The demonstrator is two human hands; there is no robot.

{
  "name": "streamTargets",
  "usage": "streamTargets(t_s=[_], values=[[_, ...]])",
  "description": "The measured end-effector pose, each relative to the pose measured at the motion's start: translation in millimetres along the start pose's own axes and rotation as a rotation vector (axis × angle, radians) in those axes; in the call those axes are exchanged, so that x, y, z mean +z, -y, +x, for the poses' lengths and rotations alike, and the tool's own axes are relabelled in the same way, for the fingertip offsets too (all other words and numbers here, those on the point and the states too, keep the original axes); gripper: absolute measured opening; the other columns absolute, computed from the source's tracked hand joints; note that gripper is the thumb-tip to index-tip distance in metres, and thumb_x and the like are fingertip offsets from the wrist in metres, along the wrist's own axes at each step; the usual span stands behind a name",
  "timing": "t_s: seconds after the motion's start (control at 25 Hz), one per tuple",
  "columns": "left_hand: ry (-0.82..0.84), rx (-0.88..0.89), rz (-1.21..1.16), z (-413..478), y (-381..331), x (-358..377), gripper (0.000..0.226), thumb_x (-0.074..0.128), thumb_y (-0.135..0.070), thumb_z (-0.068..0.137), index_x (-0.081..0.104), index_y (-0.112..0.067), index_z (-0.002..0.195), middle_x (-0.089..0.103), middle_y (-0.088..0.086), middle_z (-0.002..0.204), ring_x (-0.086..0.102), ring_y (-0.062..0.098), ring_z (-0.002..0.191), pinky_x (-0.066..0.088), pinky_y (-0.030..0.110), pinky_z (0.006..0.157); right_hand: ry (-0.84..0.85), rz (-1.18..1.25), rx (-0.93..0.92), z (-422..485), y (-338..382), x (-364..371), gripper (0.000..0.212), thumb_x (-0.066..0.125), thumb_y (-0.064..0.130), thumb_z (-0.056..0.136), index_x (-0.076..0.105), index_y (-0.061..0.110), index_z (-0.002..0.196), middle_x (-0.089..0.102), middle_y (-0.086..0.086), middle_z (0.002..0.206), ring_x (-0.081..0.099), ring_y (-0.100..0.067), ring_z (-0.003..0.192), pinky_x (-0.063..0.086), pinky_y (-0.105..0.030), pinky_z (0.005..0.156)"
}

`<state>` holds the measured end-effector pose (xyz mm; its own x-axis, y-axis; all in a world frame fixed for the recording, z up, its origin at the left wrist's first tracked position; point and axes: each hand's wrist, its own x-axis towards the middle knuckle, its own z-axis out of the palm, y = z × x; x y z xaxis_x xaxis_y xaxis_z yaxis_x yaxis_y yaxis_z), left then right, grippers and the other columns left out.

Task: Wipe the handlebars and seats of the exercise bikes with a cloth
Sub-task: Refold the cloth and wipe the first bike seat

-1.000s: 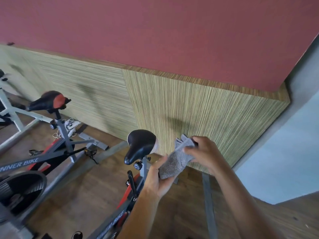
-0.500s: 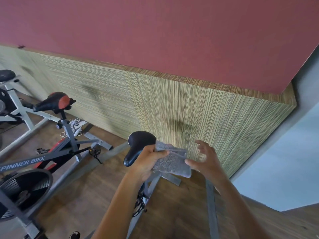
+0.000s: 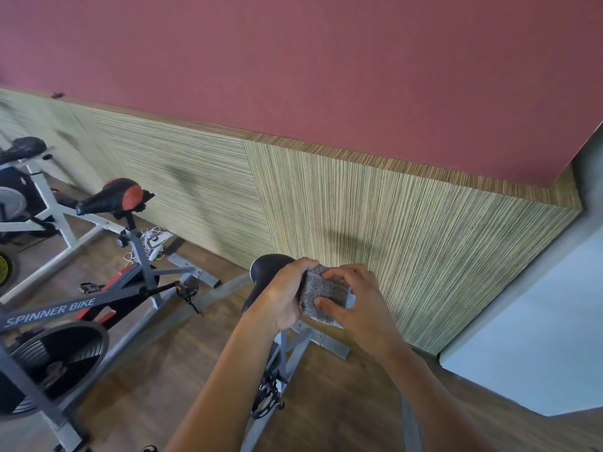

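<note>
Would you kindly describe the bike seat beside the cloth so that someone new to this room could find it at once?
Start at the striped wood panelling under the red wall. In front of its vertical-grained section stands the nearest bike, whose seat is partly hidden by the left hand, beside the grey cloth. It is all black, whereas the next seat has a red patch.

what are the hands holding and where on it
Both hold the folded grey cloth: the left hand grips its left edge, the right hand pinches its right side, thumb on the face, fingers over the top.
</note>
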<state>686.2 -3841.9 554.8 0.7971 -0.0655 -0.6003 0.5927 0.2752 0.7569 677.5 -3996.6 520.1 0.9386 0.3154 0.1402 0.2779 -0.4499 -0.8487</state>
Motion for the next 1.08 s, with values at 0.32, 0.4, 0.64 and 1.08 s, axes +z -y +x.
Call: streamTargets(t_s=[0.32, 0.4, 0.64, 1.08], values=[[-0.013, -0.034, -0.034, -4.3, -7.4, 3.3, 0.037, 0.036, -0.03, 0.106, 0.059, -0.002, 0.113, 0.067, 0.016, 0.094, 0.067, 0.025, 0.082, 0.054, 0.037, 0.078, 0.013, 0.029, -0.042, 5.0, 4.5, 6.9, 0.048, 0.078, 0.018, 0.084, 0.057, 0.042, 0.121, 0.035, 0.031, 0.119, 0.034, 0.009, 0.118, 0.03, -0.001, 0.093], [0.016, -0.049, -0.076, -3.2, -7.1, 2.0, 0.048, 0.036, -0.037, 0.104, 0.055, 0.003, 0.124, 0.06, 0.019, 0.107, 0.06, 0.03, 0.099, 0.048, 0.043, 0.094, 0.051, 0.066, -0.022, 6.5, 3.5, 5.4, 0.049, 0.077, 0.016, 0.085, 0.056, 0.044, 0.119, 0.037, 0.026, 0.121, 0.034, 0.011, 0.119, 0.029, 0.001, 0.092], [0.179, -0.008, -0.26, -8.2, -5.8, 0.8, 0.038, 0.031, -0.022, 0.099, 0.048, 0.001, 0.125, 0.057, 0.016, 0.101, 0.054, 0.028, 0.094, 0.048, 0.039, 0.083, 0.069, 0.274, 0.058, 11.9, 0.3, -7.2, 0.02, 0.079, 0.01, 0.082, 0.063, 0.019, 0.092, 0.06, 0.008, 0.111, 0.058, -0.005, 0.102, 0.043, -0.016, 0.086], [0.046, 0.385, -0.049, -4.7, -16.0, -15.5, 0.009, 0.067, -0.002, 0.085, 0.074, -0.004, 0.091, 0.073, 0.018, 0.093, 0.072, 0.025, 0.078, 0.059, 0.027, 0.067, -0.197, 0.768, 0.156, 31.7, 9.3, -58.2, 0.017, 0.075, 0.017, 0.077, 0.063, 0.015, 0.088, 0.063, -0.002, 0.083, 0.062, -0.016, 0.083, 0.047, -0.034, 0.082]])
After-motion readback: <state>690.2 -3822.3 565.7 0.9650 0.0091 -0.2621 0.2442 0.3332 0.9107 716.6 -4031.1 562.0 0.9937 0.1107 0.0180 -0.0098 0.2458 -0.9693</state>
